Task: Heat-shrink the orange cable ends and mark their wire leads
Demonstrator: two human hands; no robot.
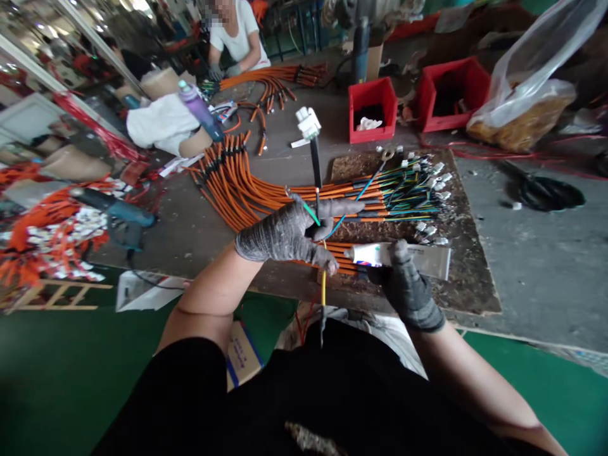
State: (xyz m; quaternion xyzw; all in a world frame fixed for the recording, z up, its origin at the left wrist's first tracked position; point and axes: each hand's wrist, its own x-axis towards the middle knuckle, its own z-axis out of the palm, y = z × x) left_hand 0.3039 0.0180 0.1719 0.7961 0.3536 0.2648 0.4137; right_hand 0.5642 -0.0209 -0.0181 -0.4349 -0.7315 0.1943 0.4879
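My gloved left hand (304,231) grips a cable end whose wires fan out between the fingers. From it a black-sleeved lead (315,163) rises to a white connector (308,123). A blue wire (365,190) slants up to a ring terminal (388,154), a green wire (311,214) points up-left, and a yellow wire (323,290) hangs down. My gloved right hand (407,285) is closed around a white squeeze tube (430,261), nozzle aimed left near my left fingers. Beneath both hands lie orange cables (270,193) with bundled wire ends.
A worn board (468,253) lies under the cable ends. Two red bins (373,113) and a plastic bag (522,114) stand at the back. Left are a heat gun (116,206), a purple bottle (197,104) and piled orange cables (61,228). A co-worker (240,38) handles cables opposite.
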